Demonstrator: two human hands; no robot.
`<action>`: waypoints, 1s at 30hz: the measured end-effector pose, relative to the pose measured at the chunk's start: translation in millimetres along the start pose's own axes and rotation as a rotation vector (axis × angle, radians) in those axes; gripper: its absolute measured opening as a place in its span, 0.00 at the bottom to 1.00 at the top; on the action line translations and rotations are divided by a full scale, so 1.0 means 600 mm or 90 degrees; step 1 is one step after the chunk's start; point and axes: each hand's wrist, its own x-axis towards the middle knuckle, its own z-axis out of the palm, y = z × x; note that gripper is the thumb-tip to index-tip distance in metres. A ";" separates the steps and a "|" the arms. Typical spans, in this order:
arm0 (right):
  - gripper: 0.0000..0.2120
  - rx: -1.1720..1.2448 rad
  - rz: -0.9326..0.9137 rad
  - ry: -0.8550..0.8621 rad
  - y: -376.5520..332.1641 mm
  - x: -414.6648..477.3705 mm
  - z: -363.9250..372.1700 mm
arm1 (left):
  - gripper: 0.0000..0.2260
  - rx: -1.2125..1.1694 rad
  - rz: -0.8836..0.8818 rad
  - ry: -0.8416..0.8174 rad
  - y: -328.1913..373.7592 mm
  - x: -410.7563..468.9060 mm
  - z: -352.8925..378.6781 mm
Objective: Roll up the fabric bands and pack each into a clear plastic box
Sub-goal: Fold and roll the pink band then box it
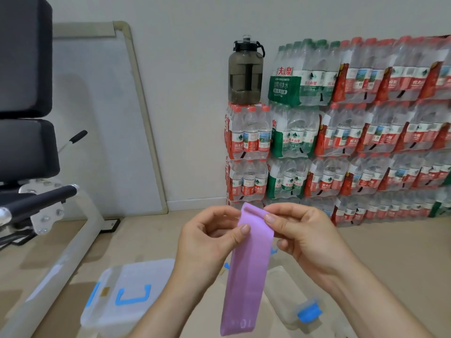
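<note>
Both of your hands pinch the top end of one purple fabric band [246,276]. Your left hand [210,237] holds its left edge between the thumb and the curled fingers. Your right hand [300,235] holds the right edge in the same way, so both thumbs lie on the side that faces you. Just above your thumbs the end is turned over into a small fold, which I judge to be the start of the roll. You hold it high so that the rest hangs straight below your fingers, without twist. The band is flat, wide, soft and matte, and it seems to have two layers.

Below your fingers, the containers are on the beige floor [170,235]. Down to the left of your left hand stands a clear plastic box [129,289] with a cloudy lid and blue handle parts. Down to the right of your right wrist lies a second clear piece [283,289] with a blue clasp; I cannot tell if it is a box or a lid. I think they are kept close so a finished roll travels only a short way.

Farther left of your left hand is a black padded bench [24,93] on a white metal frame, and behind it a whiteboard [97,118] leans on the wall. Beyond your fingertips, glossy shrink-wrapped water bottle packs [353,130] are stacked against the wall, and a dark smoky jug [246,71] stands on the shorter stack.
</note>
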 end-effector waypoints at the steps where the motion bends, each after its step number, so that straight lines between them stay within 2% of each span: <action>1: 0.05 -0.004 0.003 -0.003 -0.001 -0.001 0.000 | 0.09 0.000 -0.005 -0.004 0.000 -0.001 0.000; 6: 0.05 -0.014 0.005 -0.012 -0.001 -0.004 -0.002 | 0.07 0.024 -0.039 -0.013 -0.005 -0.003 0.002; 14: 0.05 -0.052 -0.035 0.013 0.003 -0.005 0.001 | 0.06 0.141 0.045 0.074 -0.013 -0.009 0.013; 17: 0.07 -0.118 -0.082 0.022 0.003 -0.006 0.001 | 0.07 0.148 0.035 0.087 -0.012 -0.006 0.012; 21: 0.07 -0.211 -0.162 0.034 -0.002 -0.012 0.002 | 0.06 0.121 -0.008 0.045 -0.012 -0.002 0.006; 25: 0.10 -0.303 -0.245 0.034 -0.004 -0.013 0.005 | 0.07 0.029 -0.066 0.004 -0.006 -0.002 0.003; 30: 0.09 -0.383 -0.298 0.018 0.001 -0.013 0.005 | 0.05 -0.054 -0.127 -0.021 0.002 0.000 -0.001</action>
